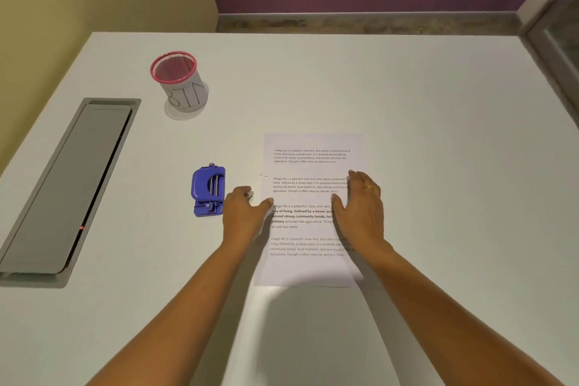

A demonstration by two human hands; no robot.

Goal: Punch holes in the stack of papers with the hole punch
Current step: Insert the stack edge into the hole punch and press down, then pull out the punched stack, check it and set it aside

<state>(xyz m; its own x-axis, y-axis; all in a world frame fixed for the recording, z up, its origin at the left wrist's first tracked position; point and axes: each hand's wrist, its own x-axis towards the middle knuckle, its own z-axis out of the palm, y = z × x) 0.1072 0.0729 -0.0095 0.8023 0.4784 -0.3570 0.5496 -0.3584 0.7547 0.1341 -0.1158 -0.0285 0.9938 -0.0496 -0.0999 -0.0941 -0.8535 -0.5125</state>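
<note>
A stack of white printed papers (308, 166) lies flat in the middle of the white table (438, 135). A small hole shows near its left edge. A blue hole punch (208, 189) stands on the table just left of the stack. My left hand (246, 213) hovers between the punch and the paper's left edge, fingers apart, holding nothing. My right hand (360, 207), with a gold ring, rests flat on the right half of the papers, fingers spread.
A red-rimmed mesh cup (178, 81) labelled BIN stands at the back left. A grey recessed cable flap (72, 188) runs along the table's left side. Walls rise behind the table's far edge.
</note>
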